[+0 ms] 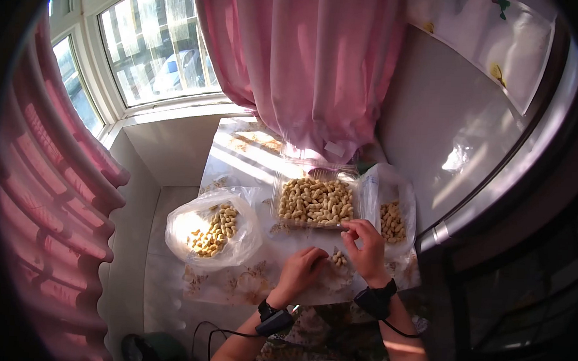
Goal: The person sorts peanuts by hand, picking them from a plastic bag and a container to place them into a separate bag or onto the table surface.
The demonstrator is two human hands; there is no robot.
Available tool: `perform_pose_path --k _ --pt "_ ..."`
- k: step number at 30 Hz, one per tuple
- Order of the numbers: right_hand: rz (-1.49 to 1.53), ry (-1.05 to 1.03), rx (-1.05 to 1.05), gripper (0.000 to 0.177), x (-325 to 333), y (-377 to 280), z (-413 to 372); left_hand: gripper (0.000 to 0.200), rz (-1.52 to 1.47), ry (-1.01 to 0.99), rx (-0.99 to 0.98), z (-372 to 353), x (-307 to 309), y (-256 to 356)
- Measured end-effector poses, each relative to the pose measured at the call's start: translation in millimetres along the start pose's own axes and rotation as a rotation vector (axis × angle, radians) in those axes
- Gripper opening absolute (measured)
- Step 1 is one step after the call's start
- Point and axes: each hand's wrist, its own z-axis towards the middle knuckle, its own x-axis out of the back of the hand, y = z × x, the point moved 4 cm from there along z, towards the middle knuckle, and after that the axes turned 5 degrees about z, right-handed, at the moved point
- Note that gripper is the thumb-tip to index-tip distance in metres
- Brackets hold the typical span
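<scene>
A clear plastic box (pixel 339 228) filled with unshelled peanuts (pixel 317 200) stands on the table. At its front right edge is my right hand (pixel 367 251), thumb and forefinger brought near each other; what lies between them, if anything, is too small to make out. My left hand (pixel 302 270) is low over the table, fingers curled together, their tips pointing toward a few loose peanuts (pixel 338 258) between the hands. Whatever those fingers hold is hidden. Left of the box, an open plastic bag (pixel 246 247) contains more peanuts (pixel 221 226).
Right of the box, another clear bag (pixel 399 252) holds peanuts (pixel 392 222). The table (pixel 231 279) has a floral cover. A pink curtain (pixel 301 70) hangs behind it, with a window (pixel 159 43) at the left. Dark wrist devices (pixel 275 320) with cables are on both wrists.
</scene>
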Motion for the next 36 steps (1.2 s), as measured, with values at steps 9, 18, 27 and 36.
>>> perform_pose_path --k 9,18,27,36 --pt "0.029 -0.056 -0.221 0.044 -4.0 44.9 -77.7 0.014 0.123 0.011 -0.028 1.8 -6.2 -0.8" --pt "-0.002 -0.061 -0.167 0.039 -8.9 48.6 -81.9 0.017 0.193 -0.025 -0.043 1.0 -4.2 5.7" --pt "0.066 -0.023 -0.187 0.038 -5.5 47.0 -83.0 0.024 0.267 -0.049 0.008 6.8 -10.1 25.2" --pt "0.035 0.032 -0.211 0.027 -9.0 58.0 -88.1 0.019 0.261 0.051 0.027 7.1 -25.6 7.9"
